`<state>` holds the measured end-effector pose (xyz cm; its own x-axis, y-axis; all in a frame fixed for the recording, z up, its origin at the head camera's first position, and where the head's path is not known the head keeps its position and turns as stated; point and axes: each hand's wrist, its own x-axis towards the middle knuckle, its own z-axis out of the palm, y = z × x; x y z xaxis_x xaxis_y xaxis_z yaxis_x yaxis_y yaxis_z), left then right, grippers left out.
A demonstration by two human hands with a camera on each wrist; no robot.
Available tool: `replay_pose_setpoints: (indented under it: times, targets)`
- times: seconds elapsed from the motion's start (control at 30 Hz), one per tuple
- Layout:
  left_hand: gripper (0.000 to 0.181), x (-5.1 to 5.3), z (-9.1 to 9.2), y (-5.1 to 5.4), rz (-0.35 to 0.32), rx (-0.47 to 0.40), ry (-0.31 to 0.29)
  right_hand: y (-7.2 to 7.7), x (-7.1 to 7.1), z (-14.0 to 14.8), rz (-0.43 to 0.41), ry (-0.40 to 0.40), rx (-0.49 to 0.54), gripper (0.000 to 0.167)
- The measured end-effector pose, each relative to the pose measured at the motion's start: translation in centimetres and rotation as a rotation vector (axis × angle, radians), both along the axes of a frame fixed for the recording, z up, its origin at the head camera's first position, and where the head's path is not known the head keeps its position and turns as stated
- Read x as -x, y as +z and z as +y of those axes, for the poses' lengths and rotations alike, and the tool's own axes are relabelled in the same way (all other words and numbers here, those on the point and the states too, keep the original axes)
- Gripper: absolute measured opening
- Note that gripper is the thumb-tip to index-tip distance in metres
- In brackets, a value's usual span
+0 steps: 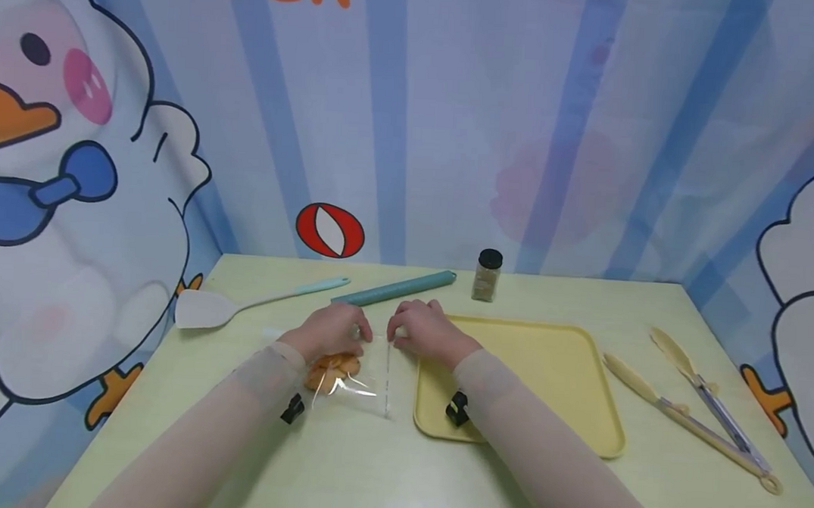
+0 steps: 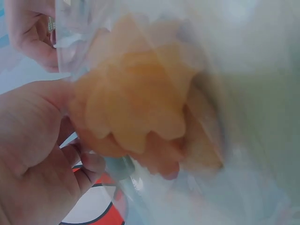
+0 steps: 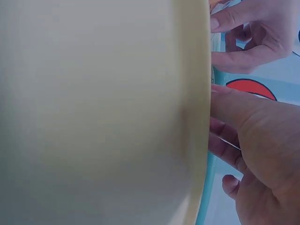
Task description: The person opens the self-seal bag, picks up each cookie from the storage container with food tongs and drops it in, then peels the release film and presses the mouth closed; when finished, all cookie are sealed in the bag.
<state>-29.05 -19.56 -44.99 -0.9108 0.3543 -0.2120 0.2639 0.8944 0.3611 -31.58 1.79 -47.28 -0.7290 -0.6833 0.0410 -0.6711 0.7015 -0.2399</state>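
A clear plastic bag [image 1: 368, 395] lies left of the yellow tray [image 1: 534, 377], with orange wavy-edged pieces [image 1: 332, 372] inside. Its edge strip points to the right, toward the tray. My left hand [image 1: 328, 332] pinches the bag's far side, above the orange pieces. At the far end of the edge strip, my right hand [image 1: 432, 335] pinches the bag between thumb and fingers, its wrist above the tray's left rim. The left wrist view shows the orange pieces [image 2: 136, 98] large through the film. In the right wrist view the tray [image 3: 93, 112] hides the right fingertips.
Behind the hands lie a white-headed spatula [image 1: 207, 310] and a teal rod [image 1: 399, 288]. A black-capped seasoning jar [image 1: 486, 276] stands behind the tray. Yellow-tipped tongs [image 1: 700, 418] lie spread at the right. A printed cloth backdrop [image 1: 446, 134] rises behind the table.
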Motion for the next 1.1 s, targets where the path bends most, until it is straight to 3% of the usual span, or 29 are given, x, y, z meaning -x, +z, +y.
replay_pose_setpoints:
  times: [0.2,0.37,0.6,0.8,1.1]
  targets:
    - [0.017,0.0,0.2,-0.1,0.005,-0.006,-0.011,0.0,0.3,0.2,-0.051,-0.019,0.003,0.005]
    - [0.017,0.2,0.3,-0.2,0.022,0.007,-0.015,0.3,0.4,0.3,-0.078,0.01,0.029,0.001]
    - [0.017,0.0,0.7,-0.3,0.032,-0.016,-0.027,0.3,0.5,0.3,-0.074,0.028,-0.001,0.007]
    - [0.018,0.1,1.0,-0.3,0.053,0.02,-0.04,0.6,0.3,0.4,-0.069,0.064,-0.035,0.014]
    - [0.017,0.3,0.9,-0.2,0.045,0.057,-0.021,0.8,0.7,0.6,-0.083,0.053,-0.006,0.005]
